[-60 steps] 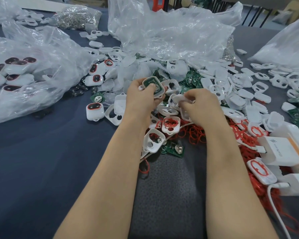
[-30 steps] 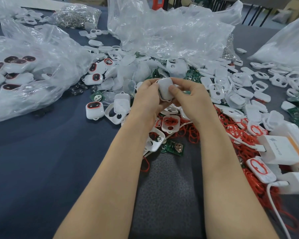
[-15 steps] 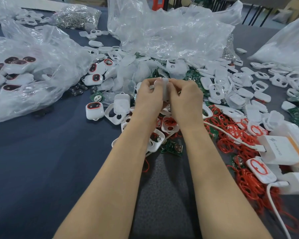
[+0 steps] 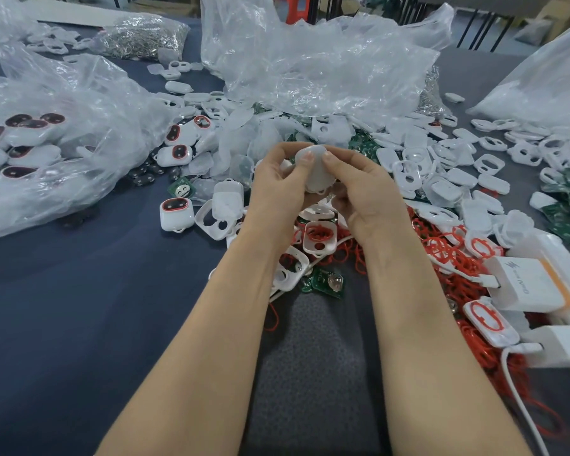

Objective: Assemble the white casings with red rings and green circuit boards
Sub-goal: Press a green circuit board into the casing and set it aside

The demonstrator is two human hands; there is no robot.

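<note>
My left hand (image 4: 278,185) and my right hand (image 4: 359,192) meet above the parts pile and both grip one white casing (image 4: 316,169), thumbs pressed on its upper face. Its inside is hidden by my fingers. Just below the hands lies an open white casing with a red ring (image 4: 319,240) in it. A loose green circuit board (image 4: 326,283) lies nearer to me. A heap of red rings (image 4: 448,258) spreads to the right. One closed casing with a red-ringed face (image 4: 175,213) sits to the left.
Clear plastic bags: one with finished casings at left (image 4: 46,149), one crumpled at the back (image 4: 309,60), one at far right (image 4: 540,77). White casing halves (image 4: 441,179) litter the right side. White chargers (image 4: 533,284) with a cable (image 4: 520,399) sit at the right edge.
My left hand held a casing with a green board while my right picked a white piece from the pile. The hands came together, and both now press the joined casing, tilted flatter.
</note>
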